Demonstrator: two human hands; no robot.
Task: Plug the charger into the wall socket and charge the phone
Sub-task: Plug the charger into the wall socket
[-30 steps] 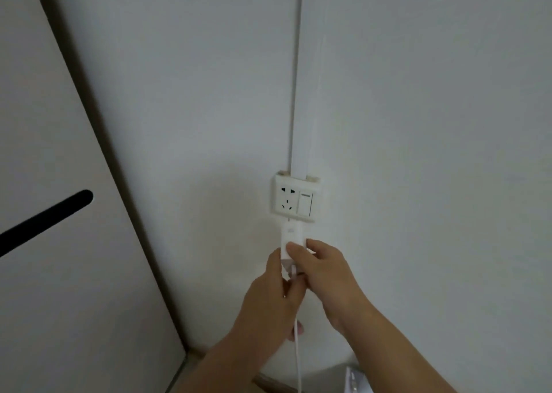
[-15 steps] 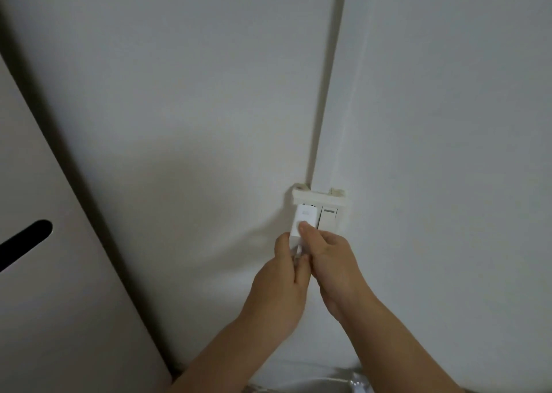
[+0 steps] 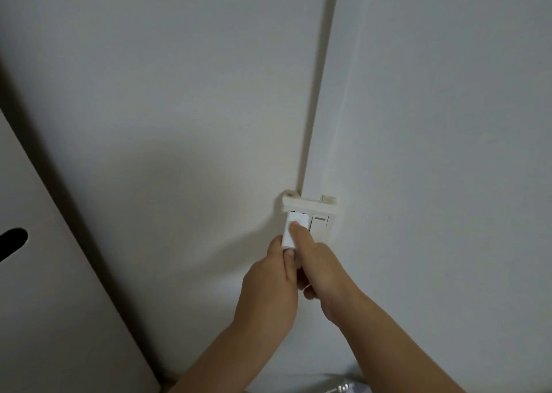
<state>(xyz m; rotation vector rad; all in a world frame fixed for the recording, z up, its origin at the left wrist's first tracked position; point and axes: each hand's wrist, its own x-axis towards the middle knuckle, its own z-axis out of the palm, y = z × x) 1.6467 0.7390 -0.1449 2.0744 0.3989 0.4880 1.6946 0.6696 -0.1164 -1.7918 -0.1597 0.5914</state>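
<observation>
A white charger block point(image 3: 292, 231) is pressed against the left half of the cream wall socket plate point(image 3: 310, 206), covering its plug holes. My left hand point(image 3: 270, 291) grips the charger from the left and below. My right hand point(image 3: 321, 268) holds it from the right, with the thumb lying across its front face. The rocker switch point(image 3: 319, 225) on the plate's right half stays uncovered. The cable is hidden behind my hands. No phone is visible.
A white cable duct point(image 3: 318, 87) runs straight up the wall from the socket. A pale cabinet panel point(image 3: 50, 288) with a dark slot handle point(image 3: 12, 243) stands at the left. Something light lies at the bottom edge point(image 3: 343, 386).
Both hands have carried the charger up from below the socket onto its left outlet. The view has shifted closer and to the left.
</observation>
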